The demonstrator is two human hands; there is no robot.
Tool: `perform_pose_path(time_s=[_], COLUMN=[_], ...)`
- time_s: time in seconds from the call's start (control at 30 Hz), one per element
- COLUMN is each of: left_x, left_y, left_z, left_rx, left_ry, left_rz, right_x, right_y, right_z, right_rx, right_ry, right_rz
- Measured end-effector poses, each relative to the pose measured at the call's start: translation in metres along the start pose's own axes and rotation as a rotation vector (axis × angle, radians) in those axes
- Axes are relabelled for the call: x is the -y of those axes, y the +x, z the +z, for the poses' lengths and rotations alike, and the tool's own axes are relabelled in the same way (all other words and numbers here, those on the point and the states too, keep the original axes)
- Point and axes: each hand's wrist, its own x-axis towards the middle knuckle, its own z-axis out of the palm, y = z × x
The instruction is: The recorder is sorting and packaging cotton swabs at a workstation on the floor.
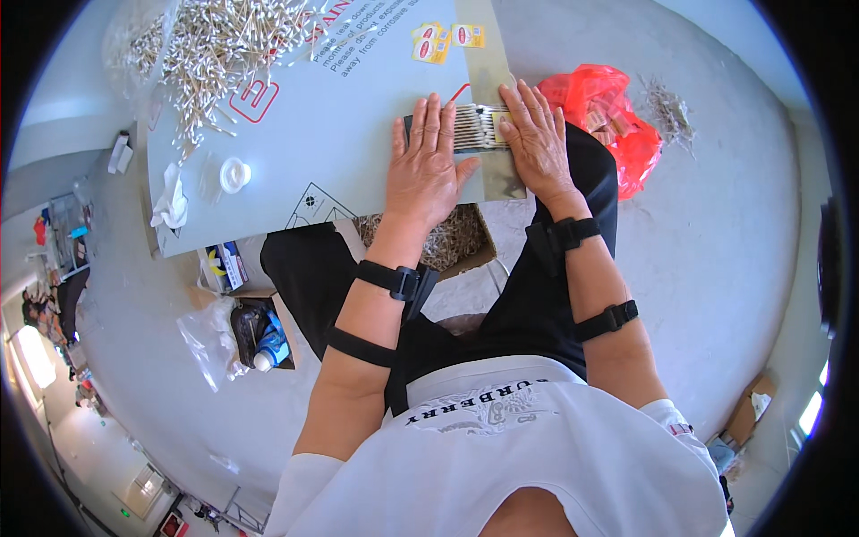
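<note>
Side by side in a flat row, several cotton swabs [467, 128] lie on the grey table board [358, 134] near its right edge. My left hand [424, 161] rests flat at the left end of this row, fingers stretched out, and a dark strip shows beside it. At the other end lies my right hand [539, 148], also flat, its fingertips pointing away from me. Its thumb touches a small yellow card [501, 127] at the swab tips. What lies beneath both palms is hidden.
A big heap of loose cotton swabs [224, 40] covers the far left of the board. Yellow-and-white cards [432, 43] lie at the back. Nearer left are a round white tub [234, 175] and crumpled tissue [170, 201]. A red plastic bag [640, 161] sits right; a cardboard box [479, 255] stands below.
</note>
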Motion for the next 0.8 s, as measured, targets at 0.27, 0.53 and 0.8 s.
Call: perform_pose_path(time_s=[0.27,0.53,0.8], left_x=[-0.023,-0.022,-0.020], left_y=[0.012,0.013,0.015], left_z=[0.005,0.004,0.003], left_rx=[0.034,0.045,0.054], left_ry=[-0.047,-0.011,-0.075], left_rz=[0.060,0.070,0.057], right_x=[0.001,-0.016,-0.022], right_y=[0.000,0.000,0.009], right_z=[-0.002,-0.001,0.011], right_rx=[0.037,-0.234,-0.350], right_ry=[-0.013,0.438,1.088], right_rz=[0.019,0.211,0.623])
